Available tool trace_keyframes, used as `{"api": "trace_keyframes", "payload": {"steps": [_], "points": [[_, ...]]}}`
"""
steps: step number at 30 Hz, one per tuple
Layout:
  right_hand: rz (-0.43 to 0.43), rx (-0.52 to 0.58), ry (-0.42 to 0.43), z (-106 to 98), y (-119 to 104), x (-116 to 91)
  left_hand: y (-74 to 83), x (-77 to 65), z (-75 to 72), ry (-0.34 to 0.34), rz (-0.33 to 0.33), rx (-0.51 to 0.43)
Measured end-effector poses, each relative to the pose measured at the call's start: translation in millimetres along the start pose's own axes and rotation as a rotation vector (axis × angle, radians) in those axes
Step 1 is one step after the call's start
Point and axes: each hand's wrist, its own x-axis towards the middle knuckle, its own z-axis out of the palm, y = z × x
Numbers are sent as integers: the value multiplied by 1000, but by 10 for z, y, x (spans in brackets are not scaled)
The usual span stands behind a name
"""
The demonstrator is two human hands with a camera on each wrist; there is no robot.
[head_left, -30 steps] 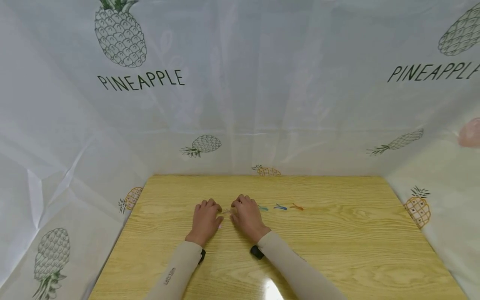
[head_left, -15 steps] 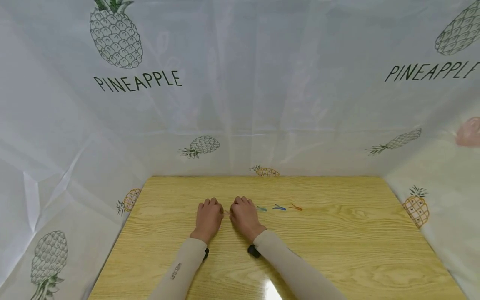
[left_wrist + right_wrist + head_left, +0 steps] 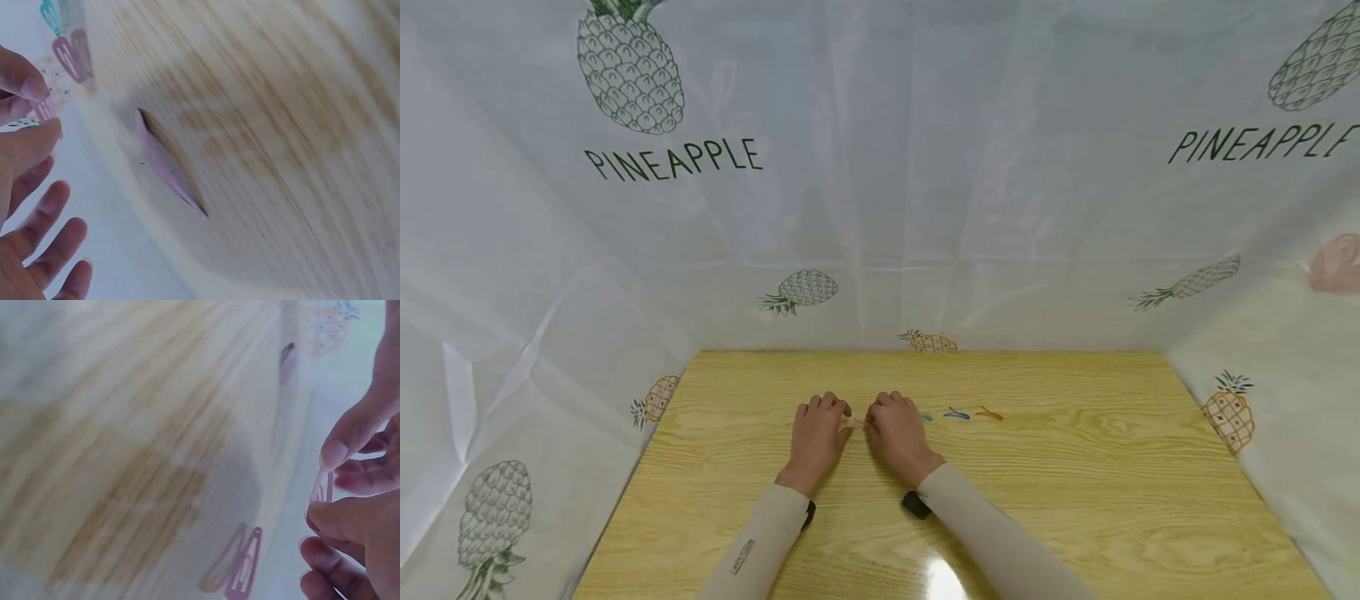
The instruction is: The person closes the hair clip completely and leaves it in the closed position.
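My left hand point(image 3: 816, 433) and right hand point(image 3: 901, 433) meet over the table, pinching a pink snap hair clip point(image 3: 322, 486) between them. In the left wrist view, my left thumb lies along this clip's near end, while the right fingertips grip its far end. Its slotted frame is partly covered by fingers. Another pink hair clip point(image 3: 167, 172) lies on the wood close to my left hand. Beside my right hand rests a mauve hair clip point(image 3: 244, 565), hidden in the head view.
Right of my hands, a teal hair clip point(image 3: 927, 417), a blue hair clip point(image 3: 957, 413) and an orange hair clip point(image 3: 990, 414) form a row on the wood-grain table point(image 3: 1075, 500). A white pineapple-print sheet point(image 3: 880, 208) encloses the back and sides.
Both hands drew closer around the pink hair clip, their fingers bunching. Since then, the left thumb and forefinger have parted slightly and the right hand has shifted a little right.
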Motion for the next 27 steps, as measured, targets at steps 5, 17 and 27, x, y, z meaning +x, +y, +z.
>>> {"api": "trace_keyframes", "payload": {"steps": [5,17,27], "points": [[-38,12,35,-113,1,-83,53,-40,-76,28,38,-13],[-124,43,106,-256,60,-313,237,-219,-191,71,92,-43],[-155,129,121,-372,143,-441,325,-271,-194,119,131,-60]]}}
